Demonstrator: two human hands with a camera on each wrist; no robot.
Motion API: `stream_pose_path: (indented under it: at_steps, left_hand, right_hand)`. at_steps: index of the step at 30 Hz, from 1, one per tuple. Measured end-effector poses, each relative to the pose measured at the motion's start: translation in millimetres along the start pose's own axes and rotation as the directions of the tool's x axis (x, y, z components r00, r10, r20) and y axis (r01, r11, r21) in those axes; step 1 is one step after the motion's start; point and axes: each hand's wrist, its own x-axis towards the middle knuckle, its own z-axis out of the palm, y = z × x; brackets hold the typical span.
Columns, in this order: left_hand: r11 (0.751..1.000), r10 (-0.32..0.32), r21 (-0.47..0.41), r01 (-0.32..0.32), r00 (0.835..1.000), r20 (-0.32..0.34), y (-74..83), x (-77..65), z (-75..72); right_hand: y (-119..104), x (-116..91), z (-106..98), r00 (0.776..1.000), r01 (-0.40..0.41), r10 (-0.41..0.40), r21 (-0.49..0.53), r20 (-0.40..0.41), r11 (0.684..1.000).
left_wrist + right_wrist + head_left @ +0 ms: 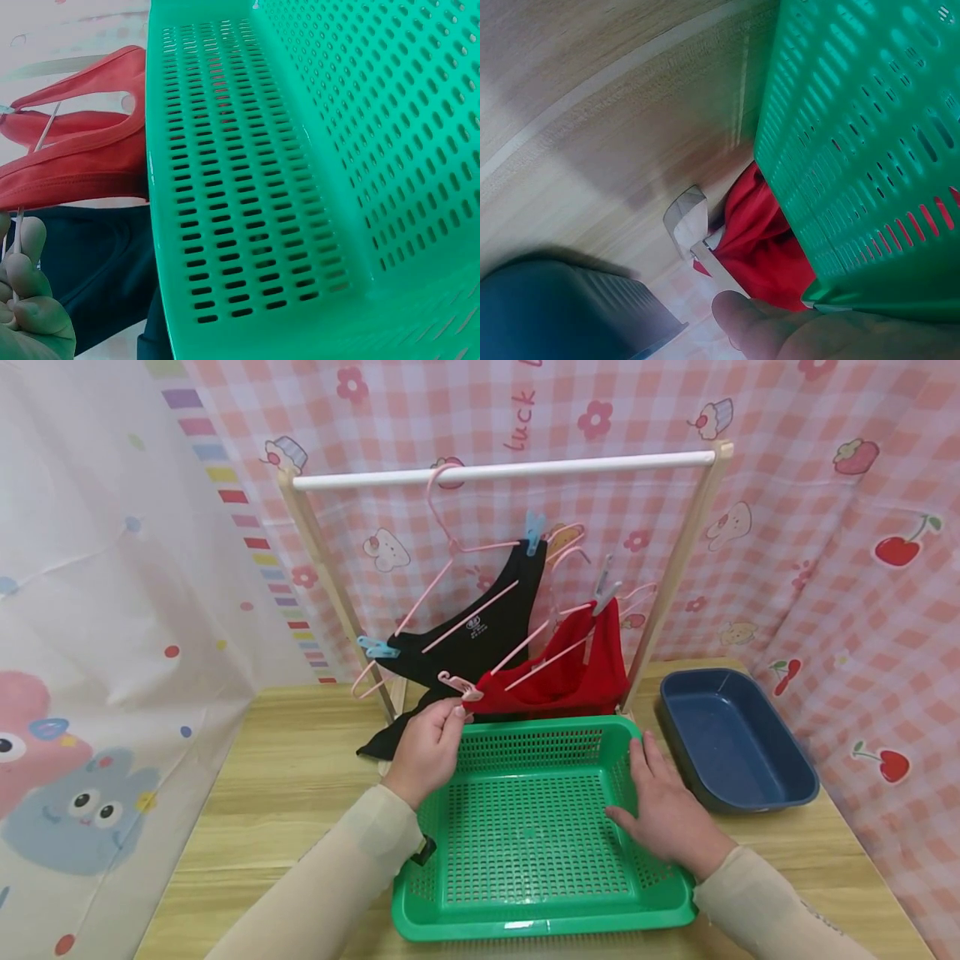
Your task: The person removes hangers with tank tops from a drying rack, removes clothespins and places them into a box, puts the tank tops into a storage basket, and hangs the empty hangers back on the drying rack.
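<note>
Red garment (573, 696): twelve o'clock from the green basket (570, 920)
Left hand (426, 747) pinched a pink clip (472, 695) at eleven; right hand (671, 814) rested straight-fingered on the green basket at three. I judged square clip seating best.

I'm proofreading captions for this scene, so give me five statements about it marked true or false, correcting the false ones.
1. The left hand grips the lower pink hanger. True.
2. The red garment lies inside the green basket. False: the red garment is behind the green basket, clipped to a hanger.
3. The right hand touches the basket's right side. True.
4. The navy tub stands left of the basket. False: the navy tub is to its right.
5. The upper pink hanger hooks over the white bar. True.
</note>
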Motion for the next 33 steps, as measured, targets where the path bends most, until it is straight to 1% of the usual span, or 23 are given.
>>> stream_pose_path:
  at_steps: [6,12,18,25,33]
  left_hand:
    - [1.0,-0.01,-0.011,0.01,1.0,0.012,-2.7,-1.6,0.5]
    - [1.0,-0.01,-0.018,0.01,1.0,0.007,-5.4,-2.3,0.9]
    - [0.999,-0.015,-0.037,0.016,1.0,0.025,-5.3,-4.9,0.5]
    - [0.999,-0.02,-0.037,0.021,1.0,0.018,-5.7,-6.5,0.8]
    - [1.0,-0.008,-0.019,0.008,1.0,0.005,-7.8,-6.3,2.4]
  right_hand:
    - [0.1,-0.5,-0.2,1.0,0.004,-0.004,-0.004,-0.007,1.0]
    - [0.3,0.3,-0.1,1.0,0.006,-0.006,-0.008,-0.014,1.0]
    - [0.4,0.8,-0.1,1.0,0.001,-0.001,-0.006,-0.001,1.0]
    - [0.6,0.7,0.3,1.0,0.002,-0.002,-0.009,0.002,1.0]
    - [-0.8,0.5,-1.0,1.0,0.003,-0.003,-0.007,0.002,1.0]
